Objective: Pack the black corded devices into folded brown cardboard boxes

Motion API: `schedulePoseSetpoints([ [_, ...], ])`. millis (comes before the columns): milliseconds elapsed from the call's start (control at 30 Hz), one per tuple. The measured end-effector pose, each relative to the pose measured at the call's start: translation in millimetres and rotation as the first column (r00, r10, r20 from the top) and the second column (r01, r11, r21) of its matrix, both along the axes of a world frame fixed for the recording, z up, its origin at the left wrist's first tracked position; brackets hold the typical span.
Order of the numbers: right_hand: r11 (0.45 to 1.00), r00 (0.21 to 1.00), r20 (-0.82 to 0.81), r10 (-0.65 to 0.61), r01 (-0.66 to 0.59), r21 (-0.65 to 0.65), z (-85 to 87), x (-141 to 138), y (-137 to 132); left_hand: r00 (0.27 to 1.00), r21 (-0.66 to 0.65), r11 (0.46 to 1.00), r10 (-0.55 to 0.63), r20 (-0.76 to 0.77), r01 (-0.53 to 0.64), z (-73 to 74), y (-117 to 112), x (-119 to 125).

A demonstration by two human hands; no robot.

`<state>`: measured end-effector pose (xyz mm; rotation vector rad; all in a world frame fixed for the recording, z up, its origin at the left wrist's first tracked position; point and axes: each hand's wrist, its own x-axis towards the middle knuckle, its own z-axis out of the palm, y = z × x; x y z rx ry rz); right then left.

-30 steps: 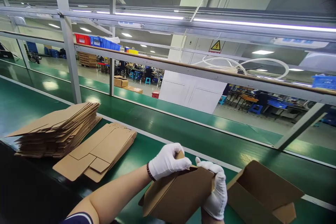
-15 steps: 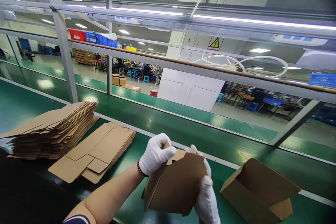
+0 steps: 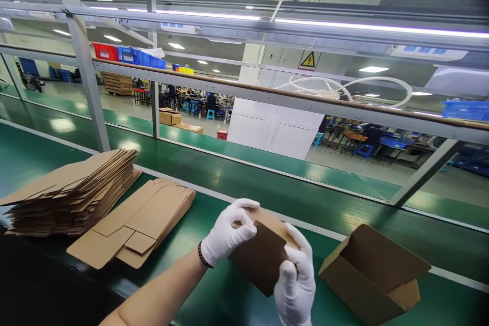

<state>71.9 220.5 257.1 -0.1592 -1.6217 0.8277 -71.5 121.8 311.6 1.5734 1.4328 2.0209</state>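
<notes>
A brown cardboard box (image 3: 262, 257), partly folded, is held between my two white-gloved hands above the green work surface. My left hand (image 3: 231, 232) pinches its upper left edge, thumb and fingers closed on the board. At the right side, my right hand (image 3: 298, 275) grips the box with the thumb in front and the fingers along the far edge. The underside of the box is out of sight. To the right stands another cardboard box (image 3: 367, 280), formed, with its top open and a flap sticking out.
Flat folded cartons (image 3: 141, 214) lie in a low stack left of my hands. A taller pile of flat cartons (image 3: 76, 188) is farther left. Behind the green surface (image 3: 206, 244) runs a metal frame (image 3: 86, 76) with a rail carrying coiled white tubing (image 3: 382, 84).
The box has turned in my hands, so its large panel now faces differently and looks smaller. My right hand's fingers have come round into view along its edge.
</notes>
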Motion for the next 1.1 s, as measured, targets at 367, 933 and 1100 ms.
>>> schedulePoseSetpoints([
  [367, 0.991, 0.990, 0.046, -0.130, 0.128, 0.049, 5.0, 0.1, -9.2, 0.951, -0.002, 0.974, 0.222, -0.213, -0.228, -7.4, -5.9, 4.1],
  [933, 0.990, 0.989, 0.061, -0.132, 0.128, 0.057, 10.5, -2.4, 0.5, 0.791, -0.213, 0.974, -0.069, -0.608, -0.079, 2.1, -18.0, -23.4],
  [1100, 0.973, 0.977, 0.048, -0.207, 0.211, -0.097, 4.6, -13.9, 8.2, 0.693, 0.031, 0.923, 0.309, -0.651, -0.383, -15.6, -11.9, -28.9],
])
